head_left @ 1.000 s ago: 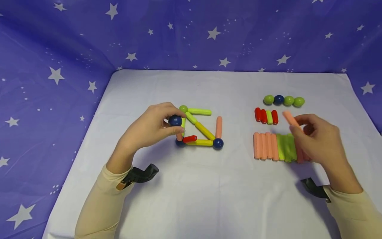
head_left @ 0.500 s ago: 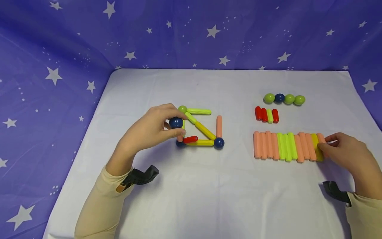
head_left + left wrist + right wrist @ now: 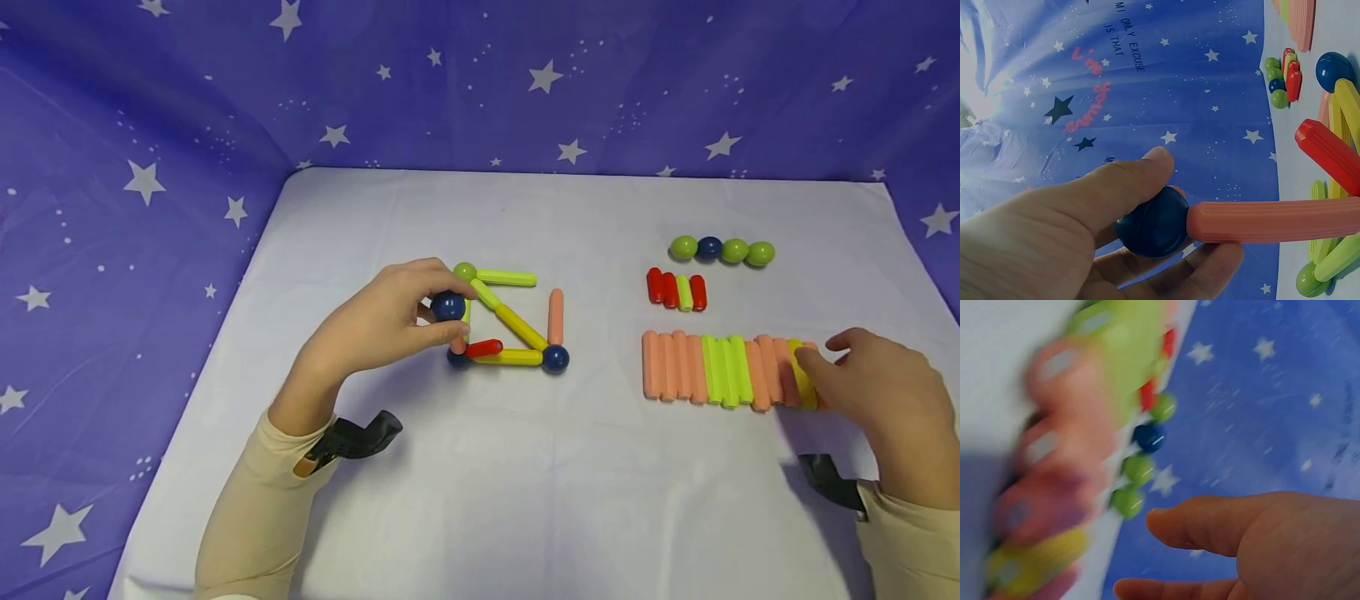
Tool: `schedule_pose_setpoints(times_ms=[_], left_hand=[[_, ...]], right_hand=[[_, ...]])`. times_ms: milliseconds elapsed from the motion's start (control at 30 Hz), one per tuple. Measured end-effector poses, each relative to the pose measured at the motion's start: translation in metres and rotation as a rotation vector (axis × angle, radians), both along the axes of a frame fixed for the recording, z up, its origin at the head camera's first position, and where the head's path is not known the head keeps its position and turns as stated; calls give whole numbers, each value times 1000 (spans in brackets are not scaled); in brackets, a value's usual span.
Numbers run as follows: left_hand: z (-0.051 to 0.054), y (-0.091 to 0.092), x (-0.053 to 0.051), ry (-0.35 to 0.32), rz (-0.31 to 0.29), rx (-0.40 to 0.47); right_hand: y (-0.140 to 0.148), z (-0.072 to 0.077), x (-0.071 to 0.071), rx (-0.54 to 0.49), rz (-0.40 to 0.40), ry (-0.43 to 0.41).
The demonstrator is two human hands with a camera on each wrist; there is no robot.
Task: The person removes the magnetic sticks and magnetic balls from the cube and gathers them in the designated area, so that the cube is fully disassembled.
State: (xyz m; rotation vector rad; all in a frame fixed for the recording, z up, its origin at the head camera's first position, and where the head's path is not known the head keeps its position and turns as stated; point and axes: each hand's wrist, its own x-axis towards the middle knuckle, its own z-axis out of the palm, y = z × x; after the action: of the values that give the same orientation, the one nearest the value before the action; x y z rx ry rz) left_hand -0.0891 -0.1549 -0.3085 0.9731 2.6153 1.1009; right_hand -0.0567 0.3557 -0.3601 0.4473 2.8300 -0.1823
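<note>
The left hand (image 3: 382,321) grips a dark blue ball (image 3: 448,306) between thumb and fingers. A pink stick (image 3: 1272,220) runs from that ball to the frame of sticks, as the left wrist view shows. At its foot a red stick (image 3: 484,348) slants upward beside a yellow stick (image 3: 517,357), which meets another blue ball (image 3: 555,359). The right hand (image 3: 881,379) hovers by the right end of the row of sticks, near a yellow stick (image 3: 802,379). In the right wrist view, nothing shows between its parted thumb and fingers (image 3: 1166,589).
A row of pink sticks (image 3: 675,367) and green sticks (image 3: 726,371) lies at the right. Behind it are short red and green sticks (image 3: 684,293) and a line of green and blue balls (image 3: 735,251). A starry purple cloth (image 3: 480,83) stands behind the white table (image 3: 480,500).
The right hand put its pink stick at the row's right end and let go, then shifted slightly left above it. The left hand has stayed at the blue ball.
</note>
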Motion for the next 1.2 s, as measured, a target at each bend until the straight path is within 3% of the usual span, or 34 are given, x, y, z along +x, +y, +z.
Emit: schedule_pose_setpoints(times_ms=[100,300,433,600,833,1000,1200], left_hand=[[0,-1,0,-3,1,-1],[-2,-3,0,6,2,-3],[-3,-4,-1,16,-3,1],[-4,-2,-2,15,-14,19],[-3,0,-2,35,-22,22],[-3,3,-2,30,-21,24],[-2,0,0,12,12,-3]], right_hand=[[-27,11,-6,-23,79,75],[-101,19,-17,-177,311,126],[-154,12,-20,-239,492,168],[-212,2,-20,-313,658,179],[-266,-12,-23,-527,963,295],[-285,-19,-22,-509,1063,385],[-291,-28,-15,-476,1098,260]])
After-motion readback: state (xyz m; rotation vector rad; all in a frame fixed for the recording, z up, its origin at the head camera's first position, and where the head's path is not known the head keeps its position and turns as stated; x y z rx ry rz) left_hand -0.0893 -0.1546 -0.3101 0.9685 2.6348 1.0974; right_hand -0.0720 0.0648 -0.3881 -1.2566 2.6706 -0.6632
